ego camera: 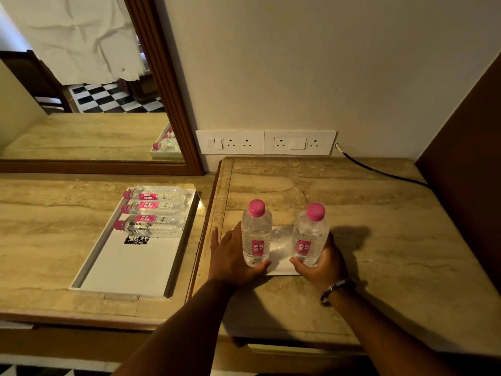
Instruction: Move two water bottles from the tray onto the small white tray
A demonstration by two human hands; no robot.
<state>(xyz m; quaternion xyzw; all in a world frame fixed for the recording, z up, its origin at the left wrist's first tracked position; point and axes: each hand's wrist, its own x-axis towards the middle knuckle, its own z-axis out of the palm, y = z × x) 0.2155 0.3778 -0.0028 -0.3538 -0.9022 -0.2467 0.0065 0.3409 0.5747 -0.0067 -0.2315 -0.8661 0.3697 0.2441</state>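
Two clear water bottles with pink caps stand upright on the small white tray (280, 249) on the raised right counter. My left hand (233, 257) wraps the base of the left bottle (256, 234), thumb in front, fingers spread behind. My right hand (321, 263) cups the base of the right bottle (310, 236). On the lower left counter the large white tray (130, 270) holds three more bottles (154, 210) lying on their sides at its far end.
A wall plate with sockets and switches (265, 142) sits behind the right counter, and a black cable (379, 170) runs along its back right. A wood-framed mirror (168, 85) stands behind the left counter. A dark panel (466, 147) borders the right side.
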